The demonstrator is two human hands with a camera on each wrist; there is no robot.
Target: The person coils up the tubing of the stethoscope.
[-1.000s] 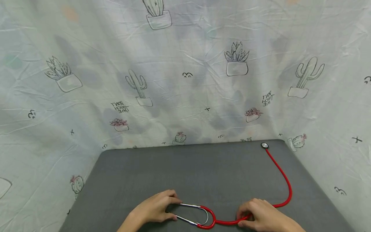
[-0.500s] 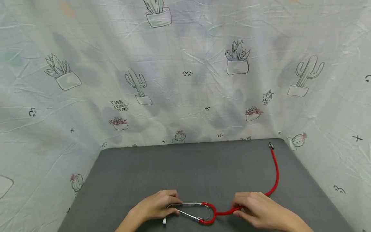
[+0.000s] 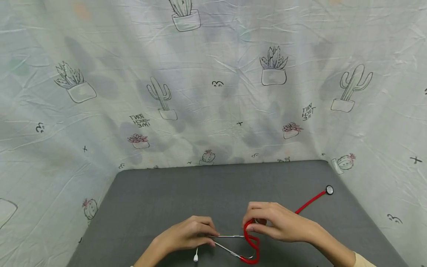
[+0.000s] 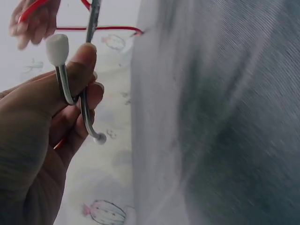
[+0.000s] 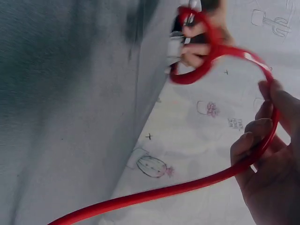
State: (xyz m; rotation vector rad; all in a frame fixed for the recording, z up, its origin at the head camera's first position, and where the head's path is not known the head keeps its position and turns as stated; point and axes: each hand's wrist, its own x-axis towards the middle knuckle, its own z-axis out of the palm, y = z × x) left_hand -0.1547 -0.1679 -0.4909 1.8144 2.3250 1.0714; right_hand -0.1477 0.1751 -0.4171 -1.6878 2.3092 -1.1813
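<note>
A stethoscope with red tubing [image 3: 310,202] and metal ear tubes [image 3: 227,251] lies between my hands. My left hand [image 3: 188,233] pinches both ear tubes near their ends; a white ear tip [image 4: 57,49] sticks out by the thumb in the left wrist view. Over to the right, my right hand [image 3: 278,221] grips the red tubing, which bends up from the Y-shaped fork into the fingers. In the right wrist view the tubing [image 5: 173,190] runs across the palm and away. Its round chest piece [image 3: 329,190] is at the grey table's right side.
The grey cloth-covered table [image 3: 186,193] extends behind and beside the hands. White curtains [image 3: 213,111] printed with cactus drawings hang around its back and sides.
My right hand has lifted and moved left toward the left hand, folding the red tubing up over the fork. The chest piece has been dragged nearer. My left hand has shifted slightly right.
</note>
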